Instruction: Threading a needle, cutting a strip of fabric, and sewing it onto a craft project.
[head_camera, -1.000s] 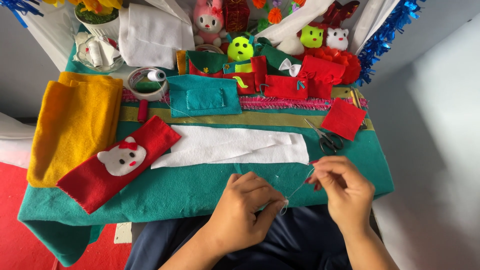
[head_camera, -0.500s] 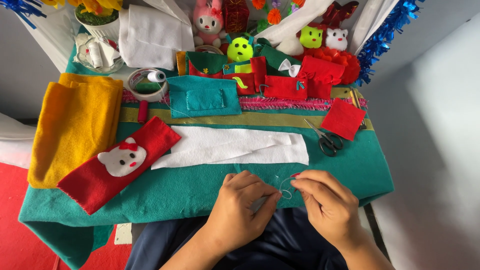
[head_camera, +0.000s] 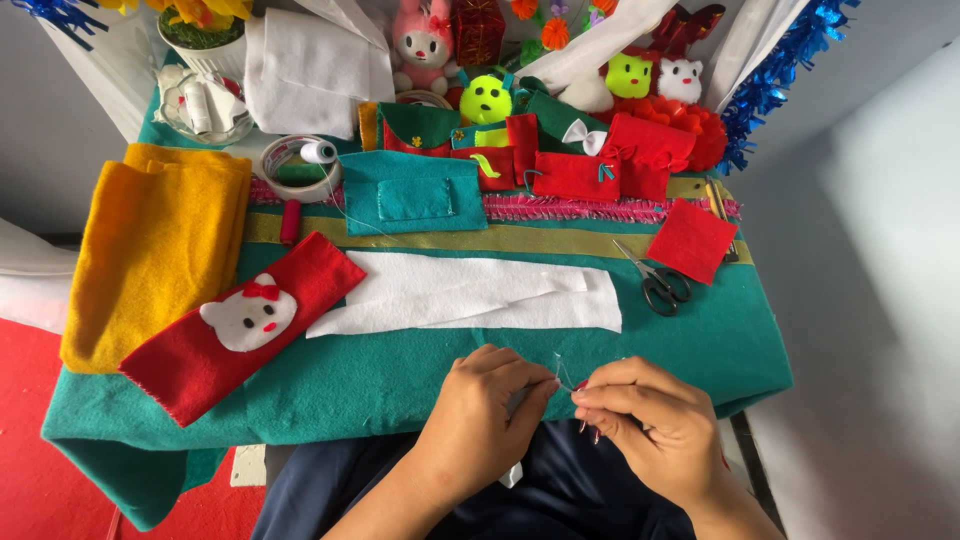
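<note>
Head view is showing both hands meeting at the table's near edge: left hand (head_camera: 480, 415) pinching a small white scrap, right hand (head_camera: 650, 425) pinching a thin thread (head_camera: 562, 372) running up-left between them.

A table draped in green felt (head_camera: 700, 345) fills the view. At its centre lies a long white felt strip (head_camera: 470, 295). At nine o'clock sits a folded yellow felt piece (head_camera: 150, 250), with a red felt band (head_camera: 180, 360) bearing a white cat face just beside it at eight o'clock. Black-handled scissors (head_camera: 655, 280) lie at three o'clock, near a red felt square (head_camera: 692, 240). A teal felt pocket (head_camera: 412, 192) rests at twelve o'clock, a tape roll (head_camera: 300, 168) at eleven. Behind, at the far edge, stand a pink plush rabbit (head_camera: 422, 45) and a neon green toy (head_camera: 486, 98).
</note>
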